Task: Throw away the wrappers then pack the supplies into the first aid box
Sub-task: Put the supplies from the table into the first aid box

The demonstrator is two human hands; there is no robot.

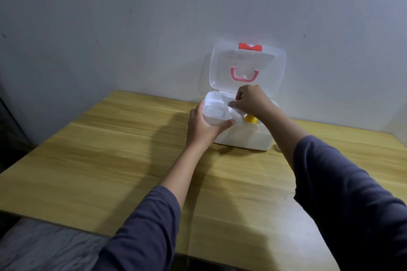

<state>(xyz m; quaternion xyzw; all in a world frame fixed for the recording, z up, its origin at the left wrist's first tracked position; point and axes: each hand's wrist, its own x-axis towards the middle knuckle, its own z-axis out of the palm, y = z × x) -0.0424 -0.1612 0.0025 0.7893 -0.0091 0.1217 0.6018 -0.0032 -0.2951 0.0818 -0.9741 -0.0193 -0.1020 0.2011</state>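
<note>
The wooden table (110,149) carries everything I need, and I have the first aid box (244,137) pushed to its far edge against the wall so the clear lid (246,68) can lean back and stay open by itself, red latch at the top.

Over the left part of the box sits the white inner tray (217,109). My left hand (203,126) is closed around its near-left corner, thumb along the front edge and fingers wrapped up the side, I judge to steady it while the other hand works.

My right hand (251,101) is pinched shut on a small white packet or piece of gauze (234,105) at the tray's right edge, which I take to be 1 of the supplies going in.

Just beside it, lower in the box, a yellow item (251,119) shows only in part under my wrist; I cannot say what it is.

White on white blurs the tray's contents, so its compartments are hard to separate. A small reddish thing (278,147) peeks out behind my right forearm, mostly hidden. I see no wrappers or bin.
</note>
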